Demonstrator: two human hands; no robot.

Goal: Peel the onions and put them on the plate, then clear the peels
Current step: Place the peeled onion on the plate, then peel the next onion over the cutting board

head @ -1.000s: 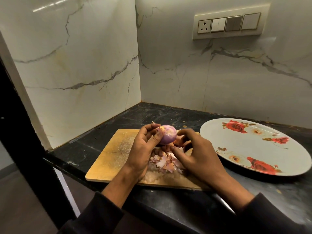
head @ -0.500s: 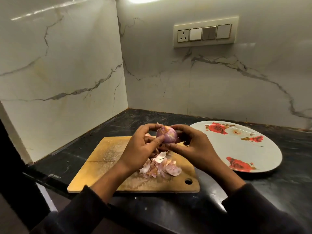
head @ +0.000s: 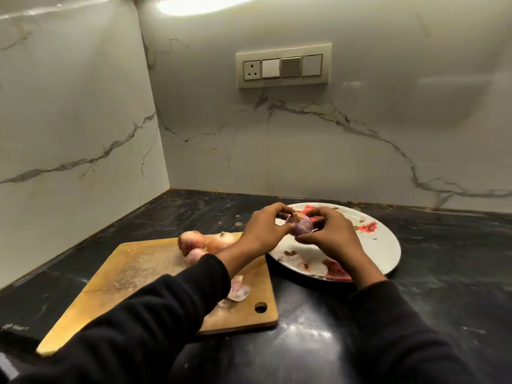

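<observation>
We see two arms coming up from the lower edge of the frame, both in long black sleeves of soft, matte cloth with loose folds. The left sleeve fills the lower left and ends at a plain cuff just below the wrist; the right sleeve fills the lower right and ends likewise. The left hand and right hand, near the centre, are bare: we make out no rings, watch or gloves.

No readable txt, labels, brand names or nos. anywhere: none on switch panel (plain keys, one socket), none on plate (rose print only).
</observation>
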